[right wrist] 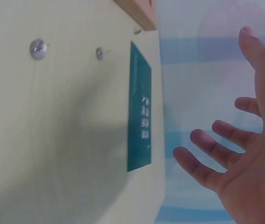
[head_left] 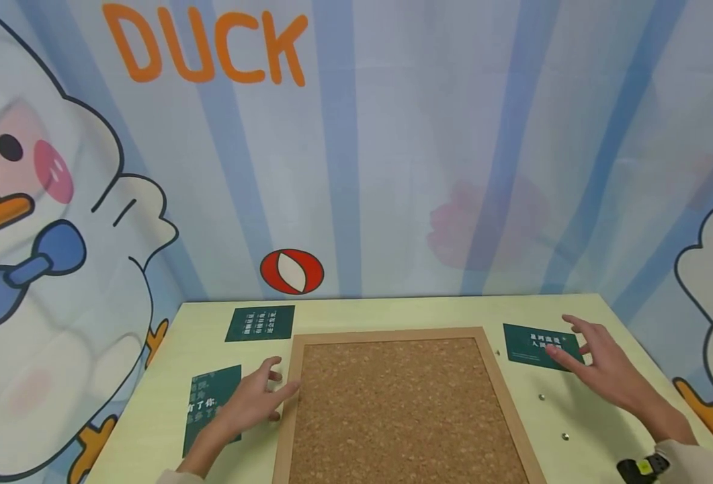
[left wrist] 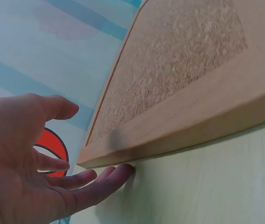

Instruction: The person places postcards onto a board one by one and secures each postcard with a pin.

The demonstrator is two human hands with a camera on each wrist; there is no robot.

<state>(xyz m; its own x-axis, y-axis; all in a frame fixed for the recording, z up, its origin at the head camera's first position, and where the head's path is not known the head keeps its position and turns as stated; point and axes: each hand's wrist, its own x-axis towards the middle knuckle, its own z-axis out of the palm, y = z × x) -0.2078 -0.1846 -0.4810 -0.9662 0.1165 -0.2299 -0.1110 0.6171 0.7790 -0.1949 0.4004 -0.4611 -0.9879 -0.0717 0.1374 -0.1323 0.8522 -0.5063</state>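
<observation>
A wood-framed cork board lies on the pale table. My left hand is at the board's left frame edge, fingers loosely bent and holding nothing; in the left wrist view its fingertips come right up to the frame's lower side. On the right, my right hand hovers with spread fingers over a dark green card printed with white characters. Nothing is in that palm in the right wrist view. Silver thumbtacks, one of them a tack with its flat head showing, lie between the card and the board.
Left of the board lie two more green cards, a small card at the back and a larger card partly covered by my left arm. A striped cloth backdrop with duck drawings rises behind the table.
</observation>
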